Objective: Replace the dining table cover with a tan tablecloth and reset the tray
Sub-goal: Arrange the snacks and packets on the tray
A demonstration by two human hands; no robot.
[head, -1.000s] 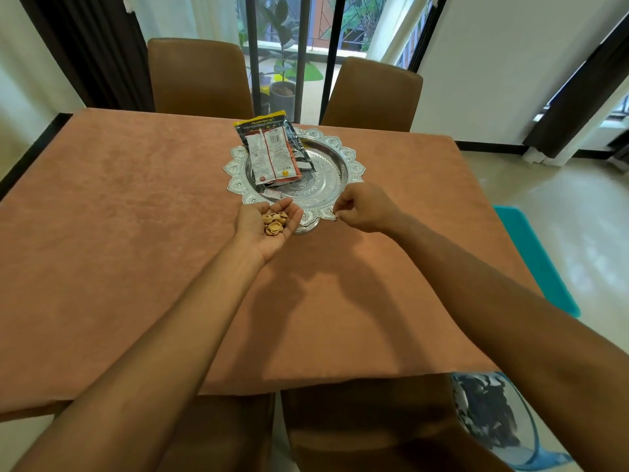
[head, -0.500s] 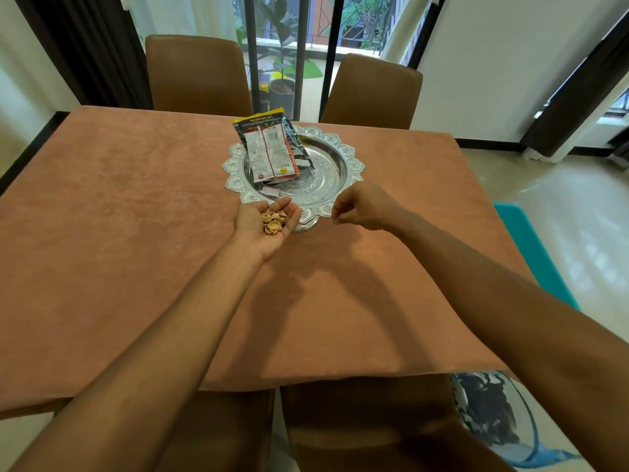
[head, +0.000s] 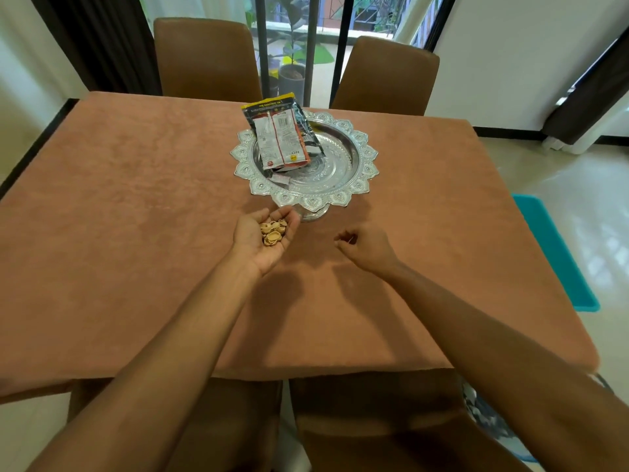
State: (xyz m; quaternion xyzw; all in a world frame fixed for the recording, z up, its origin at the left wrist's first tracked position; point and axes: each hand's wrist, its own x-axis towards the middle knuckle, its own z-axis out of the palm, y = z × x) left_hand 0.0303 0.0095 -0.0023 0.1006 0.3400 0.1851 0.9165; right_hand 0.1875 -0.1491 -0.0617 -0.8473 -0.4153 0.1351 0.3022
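Pulled back from the tray's (head: pixel 366 165) near rim since a second ago, my right hand (head: pixel 367 248) now hangs over the tan tablecloth (head: pixel 136 216), level with the left hand (head: pixel 263 243) and apart from it. Its fingers are curled in toward the thumb; I cannot tell whether they pinch a last bit of shell or nothing. The left hand has barely shifted. It lies palm up and loosely cupped, with a small heap of nut shells (head: pixel 272 233) loose in the hollow.

The tray stands just beyond the left fingertips, with the snack packets (head: pixel 282 137) leaning in its far-left part. The cloth already covers the whole surface under both hands.

I judge the step to be clearing litter out of the tray. To do it well I keep the left palm level and cupped so nothing rolls onto the cloth, drop anything the right hand holds into that palm, and carry the lot away before straightening the packets.
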